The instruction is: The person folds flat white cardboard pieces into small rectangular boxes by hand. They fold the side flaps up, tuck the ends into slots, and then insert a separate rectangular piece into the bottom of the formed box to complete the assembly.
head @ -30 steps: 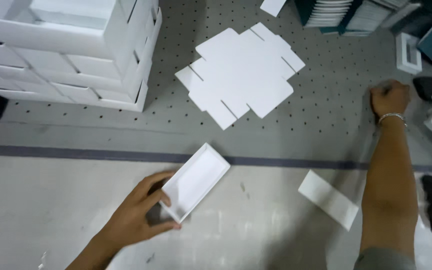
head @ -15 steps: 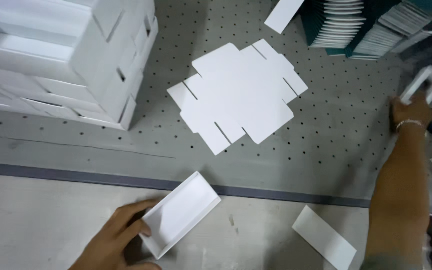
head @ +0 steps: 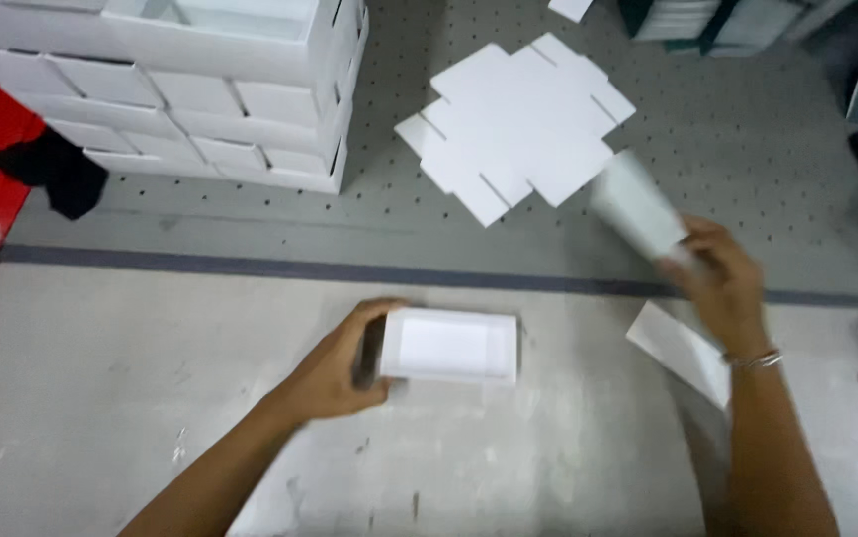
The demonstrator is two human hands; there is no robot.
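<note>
Since a second ago our right hand [head: 717,273] swung back in from the far right, now pinching a blurred white piece [head: 638,204]. Open grey tabletop [head: 151,398] between us and the dark seam; stacked white boxes [head: 200,89] crowd the far-left edge. Our left hand [head: 335,363] clasps the shallow white tray [head: 449,345] at its left end, the flat die-cut card [head: 518,124] well apart beyond

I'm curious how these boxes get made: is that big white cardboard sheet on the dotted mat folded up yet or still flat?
Flat. The white cardboard sheet lies spread on the dotted mat, flaps out, untouched by either hand.
</note>
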